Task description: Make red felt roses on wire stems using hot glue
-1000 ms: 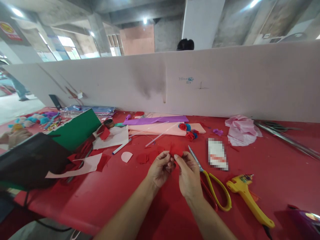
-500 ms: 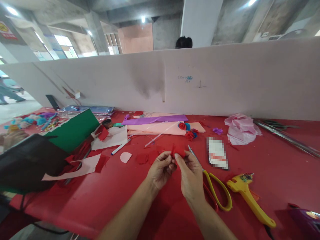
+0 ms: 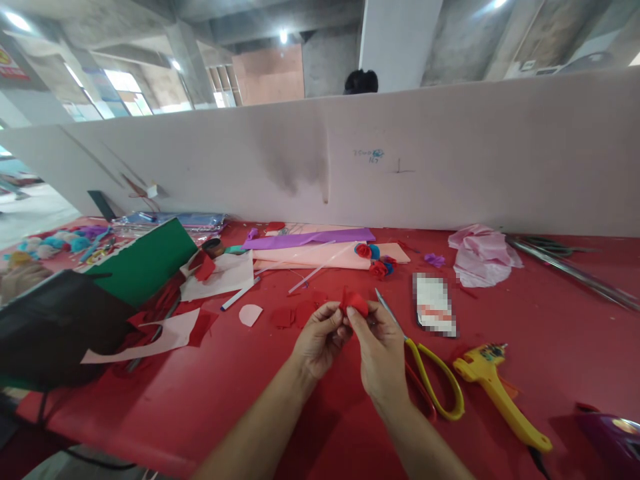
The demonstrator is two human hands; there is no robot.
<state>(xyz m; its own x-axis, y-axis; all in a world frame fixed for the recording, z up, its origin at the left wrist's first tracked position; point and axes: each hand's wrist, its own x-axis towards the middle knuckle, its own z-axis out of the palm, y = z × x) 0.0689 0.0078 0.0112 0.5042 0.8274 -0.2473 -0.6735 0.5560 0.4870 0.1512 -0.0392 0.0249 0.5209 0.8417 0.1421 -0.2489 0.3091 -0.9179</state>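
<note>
Between my fingertips is a small piece of red crepe paper (image 3: 357, 303), held just above the red tabletop. My left hand (image 3: 323, 337) pinches its left side. My right hand (image 3: 383, 347) presses thumb and fingers on its right side. Red paper petals (image 3: 285, 317) lie on the table left of my hands, hard to tell from the red surface. Close by my right hand are scissors (image 3: 435, 380) with yellow and red handles, their blades pointing away from me. Red and blue paper flowers (image 3: 379, 269) rest farther back.
A yellow glue gun (image 3: 500, 393) and a blurred-out phone (image 3: 434, 303) lie to the right. Pink crumpled paper (image 3: 483, 257) is behind them. At left stand a dark bag (image 3: 65, 327) and a green board (image 3: 145, 263). A white partition (image 3: 225, 167) closes the back; someone's hand (image 3: 25, 280) shows far left.
The red paper between my fingers now stands up a little more, its edge showing above my right thumb. My hands stay almost in place; the view has shifted slightly.
</note>
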